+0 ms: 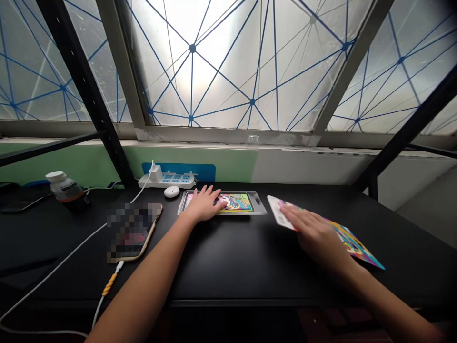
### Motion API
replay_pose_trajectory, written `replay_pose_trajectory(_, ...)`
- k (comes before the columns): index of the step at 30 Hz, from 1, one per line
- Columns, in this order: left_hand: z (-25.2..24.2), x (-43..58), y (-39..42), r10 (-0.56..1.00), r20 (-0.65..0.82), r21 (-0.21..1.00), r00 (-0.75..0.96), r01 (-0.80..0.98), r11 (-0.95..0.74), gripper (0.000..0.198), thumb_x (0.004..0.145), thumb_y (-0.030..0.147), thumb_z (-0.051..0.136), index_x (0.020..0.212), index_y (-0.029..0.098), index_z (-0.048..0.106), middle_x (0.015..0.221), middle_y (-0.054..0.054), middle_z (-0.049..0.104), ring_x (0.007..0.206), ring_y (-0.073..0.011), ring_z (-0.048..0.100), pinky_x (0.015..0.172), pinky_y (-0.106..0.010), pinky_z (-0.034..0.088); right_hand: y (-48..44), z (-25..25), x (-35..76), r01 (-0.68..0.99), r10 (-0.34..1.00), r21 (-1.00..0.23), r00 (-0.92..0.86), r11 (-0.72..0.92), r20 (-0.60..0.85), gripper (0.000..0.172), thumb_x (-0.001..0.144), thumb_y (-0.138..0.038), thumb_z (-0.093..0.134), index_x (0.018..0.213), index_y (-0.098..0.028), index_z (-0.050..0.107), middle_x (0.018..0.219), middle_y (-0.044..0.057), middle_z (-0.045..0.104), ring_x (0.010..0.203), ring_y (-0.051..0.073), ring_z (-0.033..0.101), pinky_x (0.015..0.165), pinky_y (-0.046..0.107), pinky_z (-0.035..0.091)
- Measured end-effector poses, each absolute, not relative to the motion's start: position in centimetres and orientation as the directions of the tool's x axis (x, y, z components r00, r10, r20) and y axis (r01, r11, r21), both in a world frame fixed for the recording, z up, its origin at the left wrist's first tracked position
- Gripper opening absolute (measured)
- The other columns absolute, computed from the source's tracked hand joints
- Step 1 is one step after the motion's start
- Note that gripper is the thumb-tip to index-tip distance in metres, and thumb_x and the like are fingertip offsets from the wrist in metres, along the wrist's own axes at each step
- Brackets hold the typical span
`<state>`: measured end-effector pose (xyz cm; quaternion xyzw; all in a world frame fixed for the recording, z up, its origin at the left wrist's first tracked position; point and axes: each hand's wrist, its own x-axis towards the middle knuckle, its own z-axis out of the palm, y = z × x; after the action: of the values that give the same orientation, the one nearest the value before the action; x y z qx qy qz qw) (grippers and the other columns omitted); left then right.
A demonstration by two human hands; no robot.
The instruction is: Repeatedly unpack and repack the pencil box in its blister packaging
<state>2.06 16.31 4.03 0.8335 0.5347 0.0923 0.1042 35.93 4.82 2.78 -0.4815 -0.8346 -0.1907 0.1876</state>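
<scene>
My left hand lies with its fingers spread on a clear plastic blister pack near the back of the desk. Inside the pack shows a bright card in yellow, pink and blue, partly covered by the hand. Over to the right, my right hand grips a flat, colourful printed card, its fingers across the upper face. The card's left end is white, and it slants down toward the right front. Where my right thumb sits is hidden.
A phone with a charging cable rests left of my forearm. Behind it are a white round case and a power strip. A bottle stands far left. Black frame posts rise beside the window.
</scene>
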Motion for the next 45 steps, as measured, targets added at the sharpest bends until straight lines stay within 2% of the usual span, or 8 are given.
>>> replay_pose_trajectory(6,3.9,3.5,15.6,0.903,0.100,0.240,0.417,0.871,-0.429,0.058,0.102,0.054,0.026,0.149,0.024,0.041,0.162,-0.014,0.030,0.152,-0.0333,0.019,0.115,-0.069,0.013,0.4,2.5,24.9,0.602,0.597,-0.046,-0.774,0.797,0.209,0.046,0.099,-0.032,0.047,0.145,-0.022,0.052,0.143,0.013,0.058,0.131,0.034,0.054,0.109,0.057,0.043)
replay_pose_trajectory(11,3.4,4.5,15.1,0.881,0.143,0.221,0.450,0.853,-0.472,0.054,0.102,0.053,0.030,0.147,0.026,0.044,0.161,-0.013,0.033,0.151,-0.0335,0.022,0.115,-0.069,0.015,3.4,2.5,19.6,0.535,0.588,-0.297,-0.799,0.791,0.126,0.069,0.098,-0.060,0.044,0.153,-0.019,0.038,0.160,0.014,0.035,0.150,0.031,0.025,0.121,0.050,0.023)
replay_pose_trajectory(15,3.6,4.5,15.0,0.870,0.187,0.234,0.457,0.839,-0.491,0.048,0.102,0.048,0.034,0.142,0.026,0.050,0.159,-0.012,0.038,0.149,-0.0330,0.027,0.114,-0.067,0.020,6.9,4.0,19.2,0.483,0.545,-0.322,-0.828,0.814,0.133,0.046,0.102,-0.046,0.045,0.139,-0.022,0.056,0.144,0.011,0.057,0.137,0.026,0.047,0.113,0.043,0.036)
replay_pose_trajectory(19,4.7,3.9,15.1,0.866,0.287,0.264,0.410,0.835,-0.483,0.041,0.103,0.041,0.034,0.132,0.024,0.058,0.150,-0.010,0.050,0.138,-0.0274,0.045,0.111,-0.053,0.035,9.8,5.8,21.7,0.642,0.688,-0.249,-0.689,0.725,0.227,0.038,0.105,-0.034,0.035,0.099,-0.021,0.070,0.098,0.007,0.072,0.092,0.021,0.065,0.083,0.034,0.050)
replay_pose_trajectory(26,4.8,3.6,15.3,0.861,0.363,0.244,0.358,0.855,-0.458,0.029,0.098,0.040,0.046,0.107,0.021,0.067,0.114,-0.008,0.070,0.108,-0.0260,0.061,0.092,-0.039,0.047,17.1,6.6,28.4,0.782,0.799,-0.171,-0.569,0.599,0.195,0.039,0.091,-0.048,0.062,0.114,-0.018,0.069,0.108,0.012,0.064,0.099,0.026,0.063,0.085,0.037,0.052)
replay_pose_trajectory(35,4.1,4.1,15.6,0.858,0.359,0.214,0.367,0.862,-0.459,0.029,0.100,0.041,0.044,0.109,0.023,0.064,0.125,-0.009,0.067,0.119,-0.0282,0.056,0.108,-0.056,0.034,20.2,7.3,28.4,0.795,0.803,-0.113,-0.595,0.596,0.041,0.052,0.071,-0.064,0.077,0.103,-0.022,0.074,0.104,0.009,0.064,0.101,0.028,0.063,0.081,0.036,0.053)
replay_pose_trajectory(41,4.8,2.2,15.8,0.839,0.412,0.150,0.356,0.882,-0.447,0.041,0.094,0.057,0.054,0.113,0.023,0.064,0.132,-0.013,0.064,0.130,-0.0361,0.048,0.111,-0.074,0.010,17.4,7.4,27.7,0.820,0.801,-0.026,-0.552,0.572,0.232,0.049,0.070,-0.053,0.084,0.100,-0.019,0.065,0.110,0.012,0.065,0.105,0.031,0.059,0.089,0.043,0.047)
replay_pose_trajectory(45,6.3,1.3,15.3,0.799,0.438,0.095,0.412,0.862,-0.497,0.041,0.084,0.056,0.071,0.108,0.022,0.065,0.108,-0.008,0.073,0.110,-0.0315,0.062,0.114,-0.071,0.009,14.4,7.1,27.0,0.817,0.758,0.013,-0.541,0.576,0.365,0.033,0.080,-0.031,0.080,0.103,-0.017,0.062,0.106,0.011,0.069,0.101,0.029,0.063,0.100,0.045,0.039)
